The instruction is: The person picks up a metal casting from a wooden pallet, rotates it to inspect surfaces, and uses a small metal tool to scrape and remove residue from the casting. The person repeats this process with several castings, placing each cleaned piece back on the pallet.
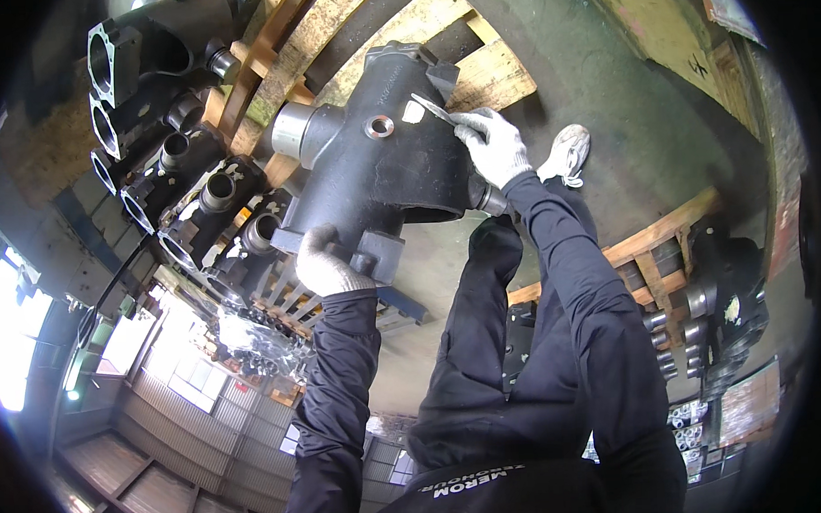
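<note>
A large black cast-metal housing (407, 157) lies in front of me, with a round threaded port on its upper face. A bare metal stub (292, 132) sticks out on its left side. My left hand (328, 267), in a white knit glove, grips the flange at its near end. In the same kind of glove, my right hand (494, 145) is closed on a thin pointed blade (432, 107), its handle hidden in the fingers. The blade reaches over a small pale patch (413, 113) on the housing, and I cannot tell whether it touches.
Several similar black housings (154, 166) with open flanged ends stand in a row at the left. Wooden pallet boards (485, 73) lie beneath and beyond the housing. My white shoe (567, 153) is on the floor to the right. Another pallet (650, 264) with metal parts sits at the right.
</note>
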Tool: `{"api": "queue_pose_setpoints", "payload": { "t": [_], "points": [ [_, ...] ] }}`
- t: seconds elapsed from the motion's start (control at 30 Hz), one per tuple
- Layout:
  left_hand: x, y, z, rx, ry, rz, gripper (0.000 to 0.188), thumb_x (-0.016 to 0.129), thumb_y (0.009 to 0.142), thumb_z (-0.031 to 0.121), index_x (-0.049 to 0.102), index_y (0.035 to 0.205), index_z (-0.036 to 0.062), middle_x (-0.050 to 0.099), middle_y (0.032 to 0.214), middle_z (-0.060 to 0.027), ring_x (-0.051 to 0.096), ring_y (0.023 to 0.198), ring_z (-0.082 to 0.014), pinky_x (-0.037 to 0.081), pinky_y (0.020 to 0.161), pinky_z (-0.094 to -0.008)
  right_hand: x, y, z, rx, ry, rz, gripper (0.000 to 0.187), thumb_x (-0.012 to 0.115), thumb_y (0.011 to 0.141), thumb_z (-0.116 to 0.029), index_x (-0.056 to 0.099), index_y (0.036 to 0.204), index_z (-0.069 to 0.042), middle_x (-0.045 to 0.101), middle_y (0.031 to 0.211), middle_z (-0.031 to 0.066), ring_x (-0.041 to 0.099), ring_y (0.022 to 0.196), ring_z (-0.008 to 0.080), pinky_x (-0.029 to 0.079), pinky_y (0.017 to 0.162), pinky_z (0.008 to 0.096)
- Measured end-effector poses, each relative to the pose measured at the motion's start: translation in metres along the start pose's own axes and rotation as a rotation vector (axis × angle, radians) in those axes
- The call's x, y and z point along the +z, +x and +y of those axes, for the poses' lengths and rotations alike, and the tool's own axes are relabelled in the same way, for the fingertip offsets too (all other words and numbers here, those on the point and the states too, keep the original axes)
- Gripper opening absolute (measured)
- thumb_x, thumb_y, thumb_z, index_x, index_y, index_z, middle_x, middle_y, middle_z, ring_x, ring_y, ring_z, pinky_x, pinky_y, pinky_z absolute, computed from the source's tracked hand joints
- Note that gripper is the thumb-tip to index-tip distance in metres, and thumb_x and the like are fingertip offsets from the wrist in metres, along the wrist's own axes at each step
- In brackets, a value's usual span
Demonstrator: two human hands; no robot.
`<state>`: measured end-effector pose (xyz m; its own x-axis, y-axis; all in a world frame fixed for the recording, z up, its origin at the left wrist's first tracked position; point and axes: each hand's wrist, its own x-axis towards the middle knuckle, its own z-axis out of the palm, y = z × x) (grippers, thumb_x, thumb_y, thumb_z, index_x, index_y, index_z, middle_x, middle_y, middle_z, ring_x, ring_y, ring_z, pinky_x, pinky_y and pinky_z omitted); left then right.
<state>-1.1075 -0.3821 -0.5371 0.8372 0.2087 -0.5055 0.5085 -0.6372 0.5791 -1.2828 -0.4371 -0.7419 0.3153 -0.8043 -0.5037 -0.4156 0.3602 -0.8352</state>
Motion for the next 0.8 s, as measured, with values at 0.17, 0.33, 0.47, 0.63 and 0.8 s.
{"api": "queue_pose_setpoints", "payload": {
  "t": [0.17,0.33,0.47,0.63,0.8],
  "points": [
    [-0.002,0.002,-0.003,0.025,-0.018,0.009,0.023,0.067,0.075,0.021,0.06,0.091,0.0074,0.056,0.088,-0.0077,0.057,0.076,-0.0236,0.048,0.059,-0.0403,0.002,0.01,0.002,0.048,0.015,-0.084,0.023,0.068,0.091,-0.019,0.075,0.111,-0.012,0.069,0.108,0.0119,0.068,0.1,0.03,0.052,0.089,0.0357],
    [-0.005,0.003,-0.004,-0.025,-0.043,-0.019,0.022,0.067,0.074,0.021,0.059,0.09,0.008,0.054,0.084,-0.0057,0.056,0.075,-0.0232,0.047,0.059,-0.0397,0.001,0.004,0.0,0.07,0.028,-0.099,0.022,0.069,0.09,-0.018,0.075,0.111,-0.012,0.069,0.109,0.0107,0.068,0.101,0.0286,0.052,0.089,0.0351],
    [-0.006,0.001,-0.004,0.002,-0.018,-0.012,0.021,0.067,0.074,0.021,0.059,0.089,0.0082,0.053,0.083,-0.0055,0.055,0.074,-0.0226,0.047,0.058,-0.0393,0.001,0.0,-0.002,0.033,0.005,-0.095,0.022,0.071,0.09,-0.017,0.075,0.111,-0.013,0.069,0.107,0.0098,0.068,0.099,0.0279,0.052,0.089,0.0349],
    [-0.005,0.0,-0.004,0.031,0.022,0.021,0.012,0.064,0.073,0.022,0.063,0.078,0.0116,0.054,0.087,-0.0043,0.054,0.08,-0.0208,0.048,0.066,-0.0356,0.0,-0.008,-0.002,0.022,0.021,-0.149,0.023,0.07,0.091,-0.016,0.075,0.113,-0.013,0.068,0.109,0.008,0.067,0.102,0.026,0.052,0.09,0.0333],
    [-0.002,-0.002,-0.003,-0.002,-0.017,0.022,0.011,0.065,0.072,0.021,0.063,0.078,0.0116,0.053,0.084,-0.0039,0.054,0.079,-0.0192,0.047,0.063,-0.0348,0.005,-0.018,-0.004,0.003,0.013,-0.142,0.023,0.074,0.088,-0.016,0.076,0.111,-0.015,0.067,0.105,0.0086,0.067,0.099,0.026,0.053,0.089,0.0333]
  ]
}}
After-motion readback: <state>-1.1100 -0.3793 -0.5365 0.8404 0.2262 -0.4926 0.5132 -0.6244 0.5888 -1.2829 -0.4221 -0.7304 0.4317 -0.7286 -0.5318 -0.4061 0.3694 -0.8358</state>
